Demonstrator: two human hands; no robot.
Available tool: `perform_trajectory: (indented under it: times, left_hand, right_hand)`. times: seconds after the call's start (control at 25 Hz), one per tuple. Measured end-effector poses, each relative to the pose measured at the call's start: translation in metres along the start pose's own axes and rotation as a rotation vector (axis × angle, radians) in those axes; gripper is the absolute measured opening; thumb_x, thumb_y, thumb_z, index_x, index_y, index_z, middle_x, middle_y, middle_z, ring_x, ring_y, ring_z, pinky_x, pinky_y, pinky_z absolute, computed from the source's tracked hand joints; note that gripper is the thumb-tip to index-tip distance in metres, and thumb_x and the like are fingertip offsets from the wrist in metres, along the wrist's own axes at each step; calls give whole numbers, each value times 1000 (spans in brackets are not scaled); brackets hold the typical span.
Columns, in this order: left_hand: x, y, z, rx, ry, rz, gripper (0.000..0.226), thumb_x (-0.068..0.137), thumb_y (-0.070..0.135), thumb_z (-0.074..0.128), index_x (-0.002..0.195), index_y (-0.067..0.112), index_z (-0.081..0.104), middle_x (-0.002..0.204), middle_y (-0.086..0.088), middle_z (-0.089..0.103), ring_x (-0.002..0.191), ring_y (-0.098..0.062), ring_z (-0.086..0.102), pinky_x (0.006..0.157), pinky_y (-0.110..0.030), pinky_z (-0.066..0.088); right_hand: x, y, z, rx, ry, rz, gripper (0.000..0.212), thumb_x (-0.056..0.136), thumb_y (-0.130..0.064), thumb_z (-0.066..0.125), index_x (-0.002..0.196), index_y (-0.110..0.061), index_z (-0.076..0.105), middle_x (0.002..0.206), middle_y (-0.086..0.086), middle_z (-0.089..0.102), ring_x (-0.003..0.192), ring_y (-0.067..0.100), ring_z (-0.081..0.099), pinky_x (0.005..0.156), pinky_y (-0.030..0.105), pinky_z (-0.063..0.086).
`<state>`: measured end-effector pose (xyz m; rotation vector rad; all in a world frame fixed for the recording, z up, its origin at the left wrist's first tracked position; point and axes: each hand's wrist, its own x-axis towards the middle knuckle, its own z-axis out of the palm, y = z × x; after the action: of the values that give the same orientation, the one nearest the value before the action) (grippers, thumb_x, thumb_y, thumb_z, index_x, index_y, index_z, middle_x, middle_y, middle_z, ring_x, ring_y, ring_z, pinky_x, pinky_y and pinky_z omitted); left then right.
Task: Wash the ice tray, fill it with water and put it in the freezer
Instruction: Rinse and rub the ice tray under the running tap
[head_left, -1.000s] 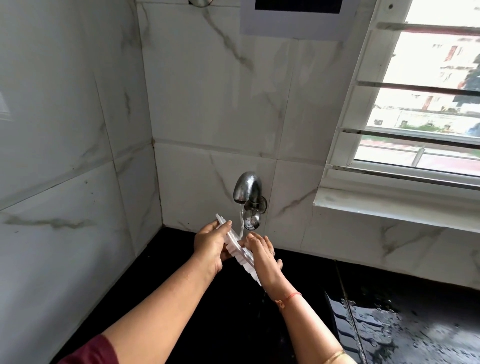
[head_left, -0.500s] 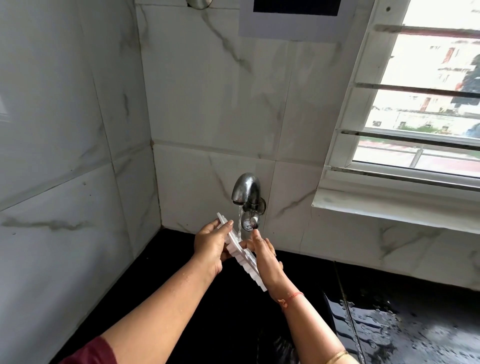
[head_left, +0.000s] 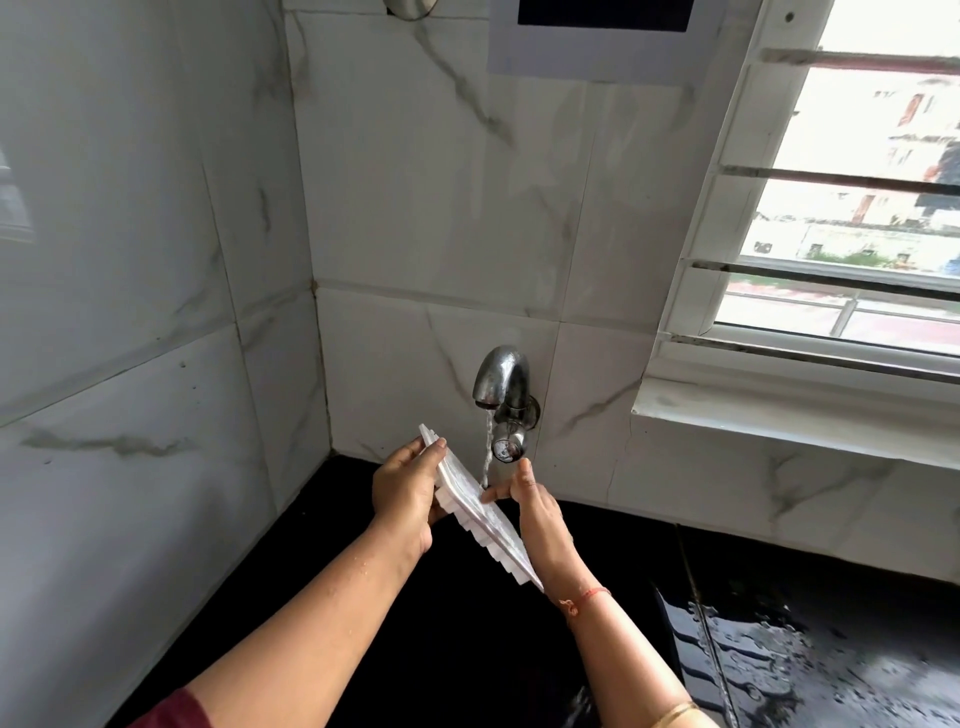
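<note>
— Where's the tray (head_left: 480, 512)?
— Tilted under the tap (head_left: 501, 376), water (head_left: 487, 447) hitting its face.
— And the grips?
— Left grip (head_left: 405, 488) clasps its upper edge. Right grip (head_left: 540, 512) has fingers (head_left: 494, 493) on its face; clasping or only touching, I can't tell.

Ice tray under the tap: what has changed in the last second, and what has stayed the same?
The ice tray shifted slightly: its lower end now reaches further down and right, past the right hand, whose fingers touch its face. Unchanged: the left hand grips the upper edge, and water runs from the tap onto the tray.
</note>
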<state>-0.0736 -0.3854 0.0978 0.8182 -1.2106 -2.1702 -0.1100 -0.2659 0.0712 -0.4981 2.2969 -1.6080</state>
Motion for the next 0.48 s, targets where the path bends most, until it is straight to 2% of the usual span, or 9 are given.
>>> perform_trajectory:
  times: [0.12,0.28,0.4,0.48]
  left_hand:
    - [-6,5,1,-17,-21,15,17,84,13,63,102,14,64,75,-6,62,71,-24,58,61,-27,48]
    - [-9,7,0,-18,-22,25,18,86,12,61,103,16,63,74,-5,61,63,-19,57,47,-21,50]
    - [-11,5,-1,-29,-5,17,17,86,13,61,103,17,63,73,-3,61,62,-17,57,47,-20,48]
    - [-11,3,0,-27,-10,15,20,86,13,61,106,15,63,76,-4,62,67,-19,59,53,-23,48]
  right_hand:
    - [-5,-1,4,-93,-62,52,61,92,-60,11,90,-31,65,129,-16,45,142,12,13,112,57,-5]
    - [-6,-1,3,-113,-68,61,57,94,-57,12,90,-33,63,141,-15,39,144,10,3,110,57,-10]
    - [-8,0,2,-83,-89,59,56,94,-56,13,87,-31,63,142,-15,39,144,10,5,112,56,-10]
    - [-8,0,1,-98,-95,70,57,94,-56,11,88,-33,63,144,-14,37,144,9,3,112,56,-11]
